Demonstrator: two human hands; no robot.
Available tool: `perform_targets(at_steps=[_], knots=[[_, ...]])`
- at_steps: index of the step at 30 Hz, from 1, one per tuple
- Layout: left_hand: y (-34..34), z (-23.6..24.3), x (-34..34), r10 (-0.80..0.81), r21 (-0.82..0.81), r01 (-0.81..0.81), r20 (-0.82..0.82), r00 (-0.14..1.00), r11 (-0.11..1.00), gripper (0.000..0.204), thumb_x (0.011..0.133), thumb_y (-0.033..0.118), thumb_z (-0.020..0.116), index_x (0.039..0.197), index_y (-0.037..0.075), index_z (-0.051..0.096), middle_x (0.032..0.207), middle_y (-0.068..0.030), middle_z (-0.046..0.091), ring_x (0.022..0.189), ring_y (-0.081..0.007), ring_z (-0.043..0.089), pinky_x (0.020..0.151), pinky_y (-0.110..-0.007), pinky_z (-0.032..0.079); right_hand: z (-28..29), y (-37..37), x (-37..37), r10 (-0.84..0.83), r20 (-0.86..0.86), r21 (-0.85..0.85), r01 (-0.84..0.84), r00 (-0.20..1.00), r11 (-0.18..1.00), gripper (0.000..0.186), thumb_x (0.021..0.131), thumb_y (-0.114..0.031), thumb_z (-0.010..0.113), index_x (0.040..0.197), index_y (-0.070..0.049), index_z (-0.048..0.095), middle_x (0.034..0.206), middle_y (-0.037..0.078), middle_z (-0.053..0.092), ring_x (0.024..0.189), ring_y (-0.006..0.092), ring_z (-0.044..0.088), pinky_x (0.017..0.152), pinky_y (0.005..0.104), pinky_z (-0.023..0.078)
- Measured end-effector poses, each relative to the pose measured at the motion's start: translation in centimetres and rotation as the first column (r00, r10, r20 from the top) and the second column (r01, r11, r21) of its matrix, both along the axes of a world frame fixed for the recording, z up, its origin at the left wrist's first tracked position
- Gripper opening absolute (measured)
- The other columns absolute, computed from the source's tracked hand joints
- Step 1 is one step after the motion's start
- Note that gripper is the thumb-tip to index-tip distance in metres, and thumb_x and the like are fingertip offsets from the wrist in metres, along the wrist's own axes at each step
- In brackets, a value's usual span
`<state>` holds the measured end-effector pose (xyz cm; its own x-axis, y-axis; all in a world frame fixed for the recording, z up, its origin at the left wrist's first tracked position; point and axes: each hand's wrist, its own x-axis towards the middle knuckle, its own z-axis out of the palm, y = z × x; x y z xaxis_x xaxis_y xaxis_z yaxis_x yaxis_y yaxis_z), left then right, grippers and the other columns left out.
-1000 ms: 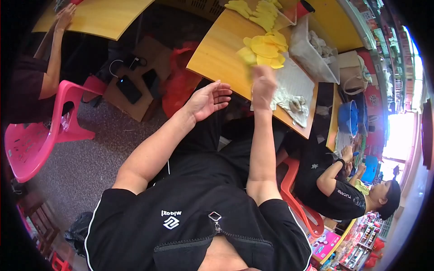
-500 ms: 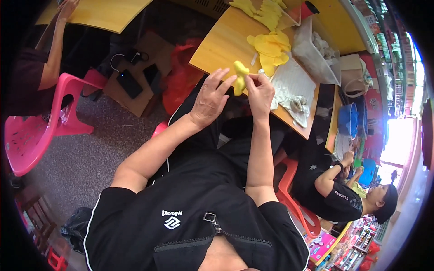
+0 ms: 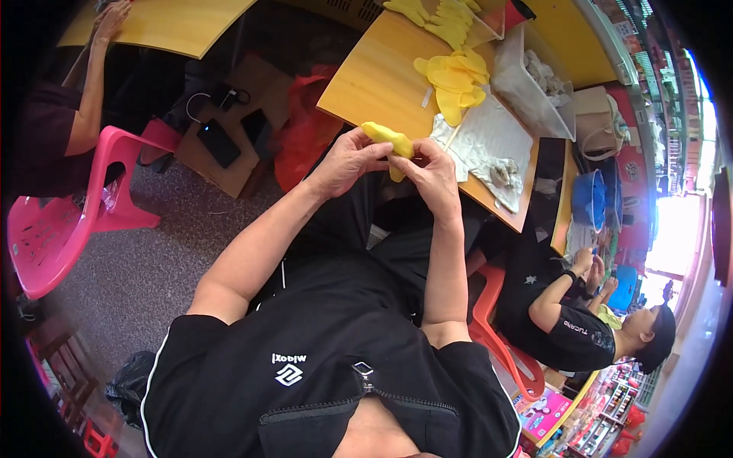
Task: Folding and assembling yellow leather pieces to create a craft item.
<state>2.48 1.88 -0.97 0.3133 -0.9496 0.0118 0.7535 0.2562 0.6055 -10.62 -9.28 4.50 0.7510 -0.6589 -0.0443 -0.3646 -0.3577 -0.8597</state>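
Note:
A soft yellow cloth piece [image 3: 388, 139], elongated and bent, is held up between my two hands, just off the table's near edge. My left hand [image 3: 345, 164] pinches its left part with thumb and fingers. On the other side, the fingertips of my right hand [image 3: 435, 177] close on its right end, and a bit of yellow hangs below them. Beyond my hands, several flat yellow pieces [image 3: 454, 80] lie in a loose pile on the wooden table [image 3: 374, 72]. A crumpled white cloth [image 3: 500, 177] with a greyish lump rests near my right hand.
Clear plastic bins [image 3: 527, 80] stand at the table's far right. More yellow pieces [image 3: 450, 23] lie at the back. A red bag [image 3: 301, 130] and a pink chair [image 3: 103, 183] are to the left. At right, a co-worker in black [image 3: 569, 313] sits on a red chair [image 3: 489, 305].
My left hand's fingers, spread before, have closed on the yellow piece. The piece has turned from upright to slanting, and my right hand has come down slightly.

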Motion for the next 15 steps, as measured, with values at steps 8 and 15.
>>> perform_targets(at_steps=[8,15], knots=[[-0.6,-1.2,0.9,0.186,0.110,-0.173,-0.118,0.976,0.979,0.023,0.094,0.019,0.056,0.110,0.003,0.059,0.106,-0.0096,0.063,0.095,-0.0178,0.063,0.083,-0.034,0.054,1.6,-0.4,2.5,0.005,0.024,-0.161,-0.001,1.000,0.987,0.023,0.072,-0.013,0.075,0.088,0.002,0.066,0.082,0.009,0.063,0.070,0.0172,0.062,0.065,0.0281,0.049],[-0.2,-2.1,1.6,0.233,0.300,-0.196,-0.093,0.968,0.933,0.038,0.099,0.037,0.042,0.120,0.006,0.047,0.105,-0.0108,0.060,0.094,-0.0186,0.061,0.080,-0.033,0.051,2.1,-4.0,6.3,-0.185,0.535,-0.311,0.396,0.824,0.864,0.015,0.077,-0.006,0.071,0.090,-0.001,0.063,0.076,0.008,0.060,0.064,0.0162,0.055,0.061,0.0295,0.045]])
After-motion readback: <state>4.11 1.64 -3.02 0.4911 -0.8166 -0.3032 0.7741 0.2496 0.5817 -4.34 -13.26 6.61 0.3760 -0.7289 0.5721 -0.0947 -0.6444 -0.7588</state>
